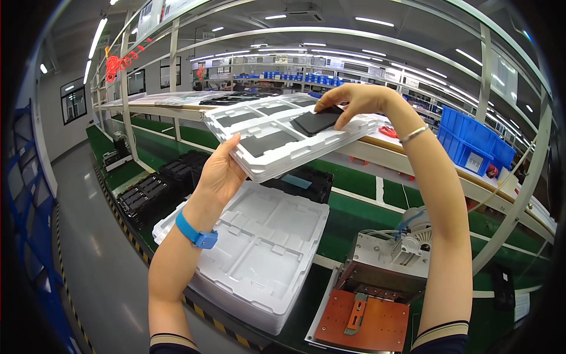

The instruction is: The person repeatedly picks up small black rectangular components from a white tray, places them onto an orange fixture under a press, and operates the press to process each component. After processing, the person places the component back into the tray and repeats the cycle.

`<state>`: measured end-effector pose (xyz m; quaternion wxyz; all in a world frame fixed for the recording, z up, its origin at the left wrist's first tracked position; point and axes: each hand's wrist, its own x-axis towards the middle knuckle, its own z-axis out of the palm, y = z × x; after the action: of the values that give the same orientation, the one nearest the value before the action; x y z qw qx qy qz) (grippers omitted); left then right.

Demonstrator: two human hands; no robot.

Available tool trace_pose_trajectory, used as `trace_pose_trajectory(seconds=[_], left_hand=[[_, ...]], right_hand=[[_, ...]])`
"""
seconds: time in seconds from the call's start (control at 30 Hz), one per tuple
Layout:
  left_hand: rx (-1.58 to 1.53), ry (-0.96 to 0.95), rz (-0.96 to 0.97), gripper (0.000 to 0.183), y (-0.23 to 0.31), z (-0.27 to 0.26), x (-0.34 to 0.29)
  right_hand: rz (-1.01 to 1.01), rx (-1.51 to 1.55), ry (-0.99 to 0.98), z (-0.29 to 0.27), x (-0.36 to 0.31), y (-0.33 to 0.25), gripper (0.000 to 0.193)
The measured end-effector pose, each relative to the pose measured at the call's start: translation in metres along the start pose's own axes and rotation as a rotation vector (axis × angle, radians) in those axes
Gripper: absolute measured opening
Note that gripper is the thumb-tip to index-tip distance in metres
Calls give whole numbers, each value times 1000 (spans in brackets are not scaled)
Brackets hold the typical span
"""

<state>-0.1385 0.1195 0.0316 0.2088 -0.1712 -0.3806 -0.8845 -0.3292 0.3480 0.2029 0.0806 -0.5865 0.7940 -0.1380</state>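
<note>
My left hand point(223, 169) grips the near left corner of a white plastic tray point(277, 154), its thumb on top of the rim. The tray is raised and tilted, with several flat dark grey panels point(262, 143) lying in its compartments. Over the tray's right part, my right hand point(361, 103) pinches a thin black rectangular panel point(318, 122) by its edges. That panel sits tilted at a compartment; whether it touches the bottom I cannot tell. Below stands a tall stack of white trays point(259, 248), the top one without panels.
Black trays point(147, 194) are stacked at the left on the green surface. A metal machine with an orange plate point(359, 321) stands at the lower right. Blue bins point(471, 138) sit on the shelf at right. White frame posts point(513, 218) rise at both sides.
</note>
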Motion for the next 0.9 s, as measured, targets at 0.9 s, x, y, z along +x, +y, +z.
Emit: trace_pose_trajectory(seconds=[0.9], left_hand=[[36,40,-6,40,0,8,-3]], right_hand=[[-49,444,67,22,20,21,62]])
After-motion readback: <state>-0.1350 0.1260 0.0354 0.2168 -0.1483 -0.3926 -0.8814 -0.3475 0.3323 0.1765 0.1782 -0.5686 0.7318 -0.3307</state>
